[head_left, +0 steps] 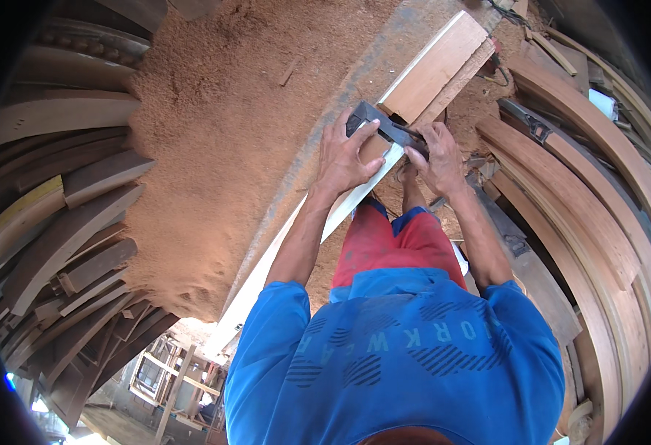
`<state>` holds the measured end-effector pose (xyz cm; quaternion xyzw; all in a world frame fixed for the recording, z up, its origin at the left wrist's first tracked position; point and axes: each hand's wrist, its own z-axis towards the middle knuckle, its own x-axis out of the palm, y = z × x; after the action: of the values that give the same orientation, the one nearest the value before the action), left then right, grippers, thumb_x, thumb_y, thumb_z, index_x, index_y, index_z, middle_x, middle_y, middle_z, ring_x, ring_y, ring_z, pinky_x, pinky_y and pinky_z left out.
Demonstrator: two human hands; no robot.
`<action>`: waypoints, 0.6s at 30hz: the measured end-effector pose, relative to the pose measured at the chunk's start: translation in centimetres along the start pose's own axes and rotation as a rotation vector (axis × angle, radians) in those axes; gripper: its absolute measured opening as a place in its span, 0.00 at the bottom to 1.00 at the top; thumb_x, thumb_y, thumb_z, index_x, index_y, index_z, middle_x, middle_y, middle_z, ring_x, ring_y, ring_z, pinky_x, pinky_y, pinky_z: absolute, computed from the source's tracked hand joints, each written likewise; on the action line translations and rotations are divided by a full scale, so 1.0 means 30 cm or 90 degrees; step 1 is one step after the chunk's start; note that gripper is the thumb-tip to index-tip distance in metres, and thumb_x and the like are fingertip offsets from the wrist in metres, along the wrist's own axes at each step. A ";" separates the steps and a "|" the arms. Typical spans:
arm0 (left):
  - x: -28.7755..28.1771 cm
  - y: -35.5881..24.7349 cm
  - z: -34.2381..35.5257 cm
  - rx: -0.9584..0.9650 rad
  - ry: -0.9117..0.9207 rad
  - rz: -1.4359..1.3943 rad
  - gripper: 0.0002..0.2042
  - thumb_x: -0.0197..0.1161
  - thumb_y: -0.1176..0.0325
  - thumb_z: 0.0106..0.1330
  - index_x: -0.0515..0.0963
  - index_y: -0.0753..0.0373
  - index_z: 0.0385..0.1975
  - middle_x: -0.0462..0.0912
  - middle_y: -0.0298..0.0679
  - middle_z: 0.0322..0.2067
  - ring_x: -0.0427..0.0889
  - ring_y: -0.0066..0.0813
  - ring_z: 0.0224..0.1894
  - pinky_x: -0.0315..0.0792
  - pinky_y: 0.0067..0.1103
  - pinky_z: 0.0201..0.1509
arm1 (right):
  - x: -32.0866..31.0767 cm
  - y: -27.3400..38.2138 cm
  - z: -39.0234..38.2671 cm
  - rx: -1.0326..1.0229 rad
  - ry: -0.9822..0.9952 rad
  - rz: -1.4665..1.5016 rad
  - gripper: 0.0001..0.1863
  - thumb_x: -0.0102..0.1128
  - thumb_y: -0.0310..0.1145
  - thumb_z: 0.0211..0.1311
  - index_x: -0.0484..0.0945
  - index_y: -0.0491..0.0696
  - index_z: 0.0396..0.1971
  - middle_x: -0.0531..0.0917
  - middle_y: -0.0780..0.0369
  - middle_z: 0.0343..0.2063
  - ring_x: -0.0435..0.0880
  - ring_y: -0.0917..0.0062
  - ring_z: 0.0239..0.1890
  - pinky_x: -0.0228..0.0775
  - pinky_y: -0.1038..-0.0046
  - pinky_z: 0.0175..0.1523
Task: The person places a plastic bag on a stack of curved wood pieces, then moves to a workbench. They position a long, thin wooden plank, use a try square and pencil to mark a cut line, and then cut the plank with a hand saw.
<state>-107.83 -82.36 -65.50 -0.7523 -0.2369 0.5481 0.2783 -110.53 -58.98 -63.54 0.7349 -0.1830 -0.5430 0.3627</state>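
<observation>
Head view. Left hand [344, 156] and right hand [440, 159] both gripping a dark grey, bar-shaped tool [396, 132], one at each end; tool lies across a long, pale, straight-edged wooden timber [357, 196]. Timber runs from under the grip toward lower left. Just beyond the grip: a light reddish-brown, rectangular wooden block [440, 67]. Left of the grip: heaped orange-brown sawdust [214, 148]. Progress, judged: work at the timber under way, tool not yet set down; finished and remaining portions cannot be told.
</observation>
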 end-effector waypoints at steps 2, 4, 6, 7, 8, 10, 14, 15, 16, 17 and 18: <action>0.007 0.008 0.011 0.001 -0.031 -0.052 0.35 0.78 0.61 0.48 0.78 0.46 0.62 0.65 0.54 0.66 0.67 0.55 0.66 0.64 0.41 0.70 | 0.018 -0.013 -0.015 -0.011 -0.012 -0.021 0.22 0.71 0.30 0.54 0.76 0.46 0.49 0.78 0.53 0.37 0.80 0.56 0.42 0.72 0.58 0.48; 0.009 0.007 0.021 -0.006 -0.063 -0.102 0.34 0.78 0.62 0.48 0.78 0.46 0.61 0.68 0.52 0.64 0.68 0.53 0.66 0.66 0.40 0.70 | 0.025 -0.021 -0.023 -0.015 -0.018 -0.030 0.21 0.70 0.29 0.54 0.76 0.46 0.48 0.78 0.53 0.37 0.79 0.56 0.42 0.72 0.58 0.48; 0.010 -0.004 0.035 -0.002 -0.071 -0.094 0.32 0.77 0.65 0.51 0.78 0.47 0.61 0.71 0.50 0.61 0.70 0.51 0.65 0.69 0.39 0.67 | 0.024 -0.025 -0.028 -0.011 -0.020 -0.028 0.21 0.70 0.28 0.54 0.76 0.45 0.49 0.78 0.52 0.37 0.79 0.55 0.42 0.72 0.58 0.48; 0.006 -0.013 0.045 0.001 -0.074 -0.090 0.31 0.76 0.67 0.52 0.78 0.48 0.60 0.72 0.50 0.60 0.71 0.50 0.64 0.70 0.38 0.65 | 0.022 -0.029 -0.029 -0.004 -0.014 -0.026 0.21 0.69 0.28 0.54 0.76 0.45 0.48 0.78 0.52 0.37 0.79 0.55 0.42 0.72 0.58 0.48; 0.000 -0.018 0.051 -0.003 -0.073 -0.108 0.30 0.75 0.68 0.54 0.78 0.50 0.60 0.74 0.49 0.58 0.74 0.48 0.62 0.71 0.37 0.64 | 0.019 -0.034 -0.030 0.003 -0.009 -0.024 0.21 0.69 0.28 0.54 0.76 0.44 0.48 0.78 0.52 0.37 0.79 0.55 0.42 0.72 0.58 0.48; -0.020 -0.034 0.061 -0.012 -0.071 -0.144 0.27 0.72 0.71 0.59 0.77 0.52 0.61 0.78 0.47 0.54 0.78 0.43 0.58 0.73 0.34 0.61 | 0.007 -0.030 -0.031 0.002 -0.029 -0.018 0.20 0.68 0.28 0.54 0.76 0.44 0.48 0.78 0.52 0.37 0.79 0.54 0.41 0.72 0.57 0.48; -0.060 -0.108 0.070 -0.176 -0.162 -0.292 0.21 0.66 0.73 0.64 0.76 0.64 0.59 0.86 0.47 0.38 0.86 0.37 0.40 0.78 0.30 0.48 | -0.053 0.028 -0.027 0.022 -0.162 -0.063 0.20 0.69 0.29 0.55 0.75 0.42 0.48 0.78 0.51 0.38 0.78 0.53 0.41 0.71 0.57 0.48; -0.050 -0.118 0.067 -0.164 -0.174 -0.308 0.21 0.66 0.74 0.65 0.75 0.64 0.59 0.85 0.44 0.40 0.85 0.34 0.42 0.77 0.28 0.50 | -0.074 0.047 -0.037 0.041 -0.204 -0.088 0.20 0.69 0.29 0.55 0.76 0.42 0.47 0.78 0.50 0.38 0.78 0.53 0.41 0.71 0.57 0.47; -0.037 -0.124 0.057 -0.154 -0.188 -0.323 0.20 0.65 0.74 0.67 0.74 0.65 0.58 0.84 0.42 0.42 0.84 0.31 0.44 0.77 0.27 0.51 | -0.094 0.069 -0.054 0.083 -0.229 -0.069 0.21 0.70 0.33 0.58 0.76 0.41 0.49 0.79 0.55 0.36 0.80 0.63 0.39 0.72 0.62 0.46; -0.023 -0.141 0.051 -0.142 -0.202 -0.339 0.19 0.65 0.74 0.68 0.74 0.66 0.58 0.84 0.40 0.43 0.83 0.28 0.46 0.76 0.26 0.53 | -0.121 0.098 -0.073 0.156 -0.156 0.040 0.21 0.70 0.35 0.59 0.77 0.40 0.49 0.79 0.57 0.35 0.79 0.68 0.38 0.71 0.65 0.45; 0.001 -0.182 0.036 -0.165 -0.209 -0.386 0.17 0.65 0.75 0.68 0.75 0.68 0.55 0.83 0.40 0.44 0.82 0.26 0.47 0.77 0.24 0.53 | -0.154 0.129 -0.090 0.227 -0.080 0.147 0.22 0.70 0.36 0.61 0.77 0.40 0.50 0.78 0.60 0.34 0.78 0.73 0.36 0.71 0.68 0.44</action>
<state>-109.14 -78.15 -62.08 -0.5790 -0.5581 0.5197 0.2884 -109.11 -57.61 -57.24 0.7263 -0.3812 -0.5015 0.2750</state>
